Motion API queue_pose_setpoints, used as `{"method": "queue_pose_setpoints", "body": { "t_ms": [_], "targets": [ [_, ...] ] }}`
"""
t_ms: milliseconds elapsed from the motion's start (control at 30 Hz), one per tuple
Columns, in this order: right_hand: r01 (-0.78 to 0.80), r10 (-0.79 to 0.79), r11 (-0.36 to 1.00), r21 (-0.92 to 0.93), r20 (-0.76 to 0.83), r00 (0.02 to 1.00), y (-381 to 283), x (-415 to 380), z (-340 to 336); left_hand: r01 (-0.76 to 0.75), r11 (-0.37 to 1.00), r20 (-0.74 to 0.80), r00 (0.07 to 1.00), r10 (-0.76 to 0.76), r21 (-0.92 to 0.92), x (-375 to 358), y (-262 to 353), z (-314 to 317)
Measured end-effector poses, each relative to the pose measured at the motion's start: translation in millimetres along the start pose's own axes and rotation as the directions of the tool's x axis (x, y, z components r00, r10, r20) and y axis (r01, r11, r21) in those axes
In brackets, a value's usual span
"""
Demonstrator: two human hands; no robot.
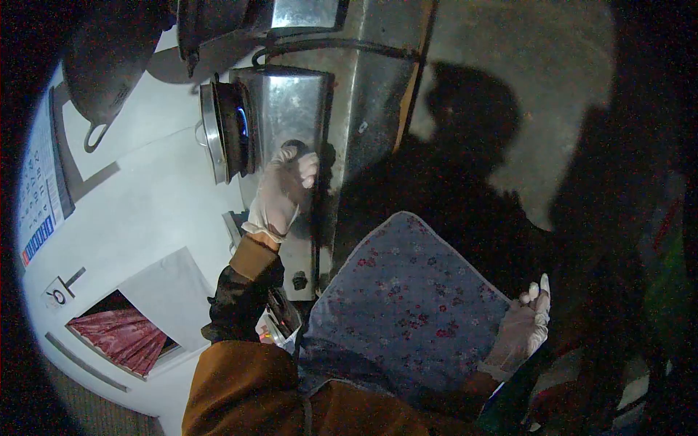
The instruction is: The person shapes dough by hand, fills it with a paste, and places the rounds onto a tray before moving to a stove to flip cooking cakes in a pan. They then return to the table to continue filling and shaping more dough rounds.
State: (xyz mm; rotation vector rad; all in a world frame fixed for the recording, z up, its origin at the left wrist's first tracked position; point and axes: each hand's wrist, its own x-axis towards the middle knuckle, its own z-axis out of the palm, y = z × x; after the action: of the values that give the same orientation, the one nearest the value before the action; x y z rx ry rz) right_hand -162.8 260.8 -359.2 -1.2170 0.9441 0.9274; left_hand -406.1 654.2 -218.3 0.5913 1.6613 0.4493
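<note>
Brown sleeve (240, 385): nearest the lens, beside the flowered apron (418, 301).
Right hand (520, 327): gloved, at the apron's edge, fingers partly open.
Left hand (282, 187): gloved, fingers curled at the gas stove's front beside a dark part; whether it grips that, I cannot tell.
Gas stove (291, 109): along the white wall (163, 174), left of the person.
Burner: blue flame (243, 122) beneath a metal pan (211, 134).
In the way: black hose (342, 46) across the counter, beyond the left hand.
Wall: calendar (45, 196), red curtain (122, 336).
</note>
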Motion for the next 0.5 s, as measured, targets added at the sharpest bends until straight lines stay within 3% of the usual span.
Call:
{"method": "queue_pose_setpoints", "body": {
  "t_ms": [100,200,400,500],
  "targets": [
    [0.008,-0.011,0.999,-0.054,-0.059,0.998,1,-1,3,-0.062,0.998,-0.041,0.997,0.063,0.028,-3,-3,5],
    [0.014,-0.015,0.999,-0.037,-0.021,1.000,3,2,0,-0.034,0.998,-0.105,0.994,0.040,0.061,-6,-2,13],
    [0.010,-0.010,0.997,-0.082,-0.007,1.000,-2,0,2,-0.074,0.995,-0.097,0.992,0.081,0.074,-14,-3,22],
    [0.011,-0.012,1.000,-0.025,-0.009,1.000,2,4,-4,-0.019,1.000,0.023,1.000,0.018,0.020,-7,-2,7]
  ]
}}
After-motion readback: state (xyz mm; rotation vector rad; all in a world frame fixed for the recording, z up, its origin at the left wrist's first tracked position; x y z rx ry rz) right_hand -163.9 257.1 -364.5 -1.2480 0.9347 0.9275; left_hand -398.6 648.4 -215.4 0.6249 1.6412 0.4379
